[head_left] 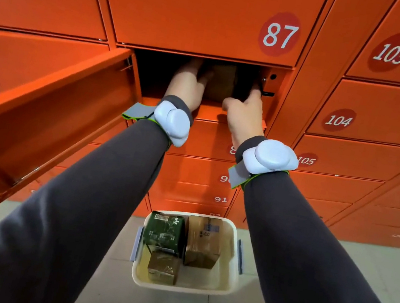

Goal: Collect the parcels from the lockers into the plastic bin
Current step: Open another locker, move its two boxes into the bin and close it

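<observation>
Both hands' fingers (252, 95) around upright brown parcel (222, 81) (long axis unclear) inside locker (275, 84)

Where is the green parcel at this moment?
In the head view, the green parcel stands in the plastic bin on the floor, at its left side, beside a taller brown box and behind a smaller one.

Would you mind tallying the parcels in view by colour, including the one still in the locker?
Brown parcels: 3, namely a tall box and a small box in the plastic bin, plus one in the open locker between the left hand and right hand.
Green parcels: 1, in the bin.
Total: 4
</observation>
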`<action>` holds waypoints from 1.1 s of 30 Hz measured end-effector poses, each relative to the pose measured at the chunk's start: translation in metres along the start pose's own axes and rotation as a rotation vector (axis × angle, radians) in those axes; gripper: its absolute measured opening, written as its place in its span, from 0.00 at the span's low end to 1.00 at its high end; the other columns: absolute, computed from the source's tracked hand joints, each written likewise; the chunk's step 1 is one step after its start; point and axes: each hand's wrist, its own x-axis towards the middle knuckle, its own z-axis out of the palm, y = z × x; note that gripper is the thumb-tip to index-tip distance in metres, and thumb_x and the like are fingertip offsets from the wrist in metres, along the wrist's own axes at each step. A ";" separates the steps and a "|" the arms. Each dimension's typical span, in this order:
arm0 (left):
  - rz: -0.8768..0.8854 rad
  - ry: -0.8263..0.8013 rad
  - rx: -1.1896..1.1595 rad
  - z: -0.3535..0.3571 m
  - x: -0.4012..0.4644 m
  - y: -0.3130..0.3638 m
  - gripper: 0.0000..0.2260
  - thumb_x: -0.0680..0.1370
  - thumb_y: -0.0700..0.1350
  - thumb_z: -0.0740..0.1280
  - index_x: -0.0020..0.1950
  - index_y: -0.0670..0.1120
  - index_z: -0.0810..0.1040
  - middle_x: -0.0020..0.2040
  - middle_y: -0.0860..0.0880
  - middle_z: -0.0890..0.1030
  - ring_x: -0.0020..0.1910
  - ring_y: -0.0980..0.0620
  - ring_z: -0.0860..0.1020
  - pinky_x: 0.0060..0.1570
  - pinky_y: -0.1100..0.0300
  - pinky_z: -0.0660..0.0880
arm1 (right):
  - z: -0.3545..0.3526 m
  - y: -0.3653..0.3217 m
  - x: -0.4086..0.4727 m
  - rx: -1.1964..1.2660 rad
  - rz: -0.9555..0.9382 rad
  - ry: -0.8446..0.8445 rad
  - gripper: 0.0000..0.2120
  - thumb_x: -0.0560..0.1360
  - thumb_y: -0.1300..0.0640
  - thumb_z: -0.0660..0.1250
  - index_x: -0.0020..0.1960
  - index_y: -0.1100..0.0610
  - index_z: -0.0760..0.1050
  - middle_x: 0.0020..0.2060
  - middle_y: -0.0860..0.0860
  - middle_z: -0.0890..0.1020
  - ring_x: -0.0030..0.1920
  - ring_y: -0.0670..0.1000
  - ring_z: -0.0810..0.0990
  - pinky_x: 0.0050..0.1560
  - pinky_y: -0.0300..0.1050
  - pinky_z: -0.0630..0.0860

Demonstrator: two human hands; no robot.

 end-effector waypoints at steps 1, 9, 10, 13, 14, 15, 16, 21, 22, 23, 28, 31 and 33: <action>0.016 -0.014 -0.010 -0.001 -0.004 0.000 0.20 0.79 0.46 0.60 0.70 0.43 0.66 0.68 0.40 0.72 0.67 0.42 0.70 0.62 0.59 0.65 | -0.001 -0.001 -0.001 0.049 0.004 -0.009 0.31 0.70 0.64 0.64 0.72 0.60 0.61 0.51 0.47 0.75 0.53 0.49 0.73 0.54 0.40 0.70; 0.146 -0.071 -0.042 -0.012 -0.037 0.004 0.18 0.79 0.44 0.61 0.68 0.44 0.68 0.65 0.38 0.73 0.66 0.41 0.69 0.61 0.64 0.61 | -0.008 -0.007 -0.001 0.219 0.094 -0.092 0.26 0.60 0.33 0.62 0.51 0.48 0.75 0.56 0.56 0.79 0.57 0.55 0.78 0.63 0.58 0.73; 0.140 -0.072 -0.048 -0.012 -0.040 0.004 0.18 0.79 0.44 0.61 0.68 0.45 0.68 0.65 0.38 0.73 0.65 0.41 0.70 0.59 0.64 0.62 | -0.008 -0.007 0.000 0.195 0.090 -0.097 0.29 0.60 0.31 0.60 0.53 0.49 0.75 0.55 0.55 0.79 0.56 0.54 0.78 0.63 0.57 0.74; 0.096 -0.035 -0.073 -0.013 -0.047 0.004 0.18 0.79 0.47 0.59 0.69 0.47 0.68 0.64 0.38 0.73 0.64 0.41 0.71 0.58 0.62 0.65 | -0.007 -0.011 -0.002 0.114 0.065 -0.127 0.31 0.61 0.27 0.57 0.53 0.48 0.72 0.55 0.51 0.78 0.57 0.51 0.77 0.64 0.53 0.72; 0.078 -0.029 -0.089 -0.015 -0.048 0.005 0.19 0.79 0.48 0.59 0.69 0.47 0.67 0.66 0.39 0.73 0.65 0.41 0.70 0.60 0.61 0.65 | -0.006 -0.012 -0.003 0.083 0.056 -0.133 0.32 0.62 0.27 0.55 0.55 0.48 0.73 0.54 0.49 0.76 0.57 0.50 0.76 0.63 0.51 0.71; 0.060 -0.032 -0.113 -0.016 -0.049 0.005 0.20 0.79 0.49 0.59 0.71 0.46 0.65 0.68 0.41 0.71 0.67 0.42 0.69 0.62 0.60 0.65 | -0.005 -0.012 -0.004 0.050 0.044 -0.137 0.36 0.64 0.27 0.53 0.61 0.50 0.72 0.54 0.47 0.74 0.57 0.49 0.74 0.62 0.48 0.69; 0.030 -0.044 -0.149 -0.018 -0.050 0.005 0.22 0.79 0.50 0.58 0.72 0.45 0.62 0.71 0.42 0.69 0.70 0.44 0.67 0.64 0.60 0.63 | -0.005 -0.013 -0.004 0.016 0.031 -0.135 0.38 0.66 0.28 0.52 0.66 0.52 0.69 0.55 0.47 0.73 0.57 0.48 0.71 0.60 0.46 0.66; -0.138 -0.028 -0.281 -0.029 -0.050 0.001 0.24 0.79 0.55 0.56 0.71 0.42 0.64 0.69 0.41 0.71 0.69 0.44 0.68 0.66 0.58 0.63 | -0.005 -0.014 -0.001 -0.032 0.047 -0.122 0.34 0.72 0.33 0.53 0.64 0.58 0.73 0.60 0.55 0.78 0.60 0.55 0.75 0.66 0.51 0.69; -0.122 -0.025 -0.282 -0.032 -0.051 0.000 0.23 0.79 0.55 0.55 0.68 0.42 0.70 0.66 0.41 0.75 0.66 0.42 0.71 0.66 0.55 0.66 | -0.006 -0.013 -0.002 -0.013 0.046 -0.119 0.32 0.73 0.34 0.54 0.62 0.59 0.74 0.58 0.56 0.79 0.59 0.56 0.76 0.66 0.53 0.70; -0.105 -0.022 -0.293 -0.033 -0.053 -0.001 0.22 0.79 0.55 0.55 0.64 0.42 0.73 0.63 0.42 0.77 0.64 0.42 0.73 0.65 0.53 0.68 | -0.006 -0.012 -0.005 0.010 0.036 -0.108 0.31 0.73 0.36 0.55 0.60 0.59 0.76 0.57 0.56 0.80 0.57 0.56 0.78 0.65 0.54 0.71; -0.157 -0.025 -0.437 -0.037 -0.061 -0.004 0.18 0.80 0.56 0.53 0.50 0.45 0.75 0.40 0.48 0.76 0.38 0.53 0.79 0.40 0.59 0.79 | -0.010 0.001 -0.029 0.188 -0.055 0.013 0.17 0.71 0.43 0.59 0.38 0.55 0.77 0.38 0.51 0.79 0.41 0.51 0.77 0.45 0.47 0.73; -0.137 -0.072 -0.307 -0.036 -0.065 -0.007 0.25 0.80 0.59 0.49 0.62 0.42 0.73 0.49 0.46 0.80 0.44 0.59 0.80 0.47 0.70 0.75 | -0.013 0.009 -0.039 0.273 -0.112 0.022 0.12 0.70 0.49 0.59 0.31 0.51 0.74 0.30 0.44 0.77 0.35 0.45 0.73 0.39 0.41 0.69; -0.173 -0.098 -0.265 -0.036 -0.067 -0.008 0.30 0.79 0.61 0.47 0.72 0.42 0.64 0.69 0.43 0.71 0.64 0.50 0.72 0.64 0.64 0.66 | -0.015 0.014 -0.043 0.318 -0.133 0.024 0.14 0.71 0.51 0.60 0.28 0.49 0.75 0.26 0.40 0.77 0.31 0.40 0.72 0.35 0.35 0.68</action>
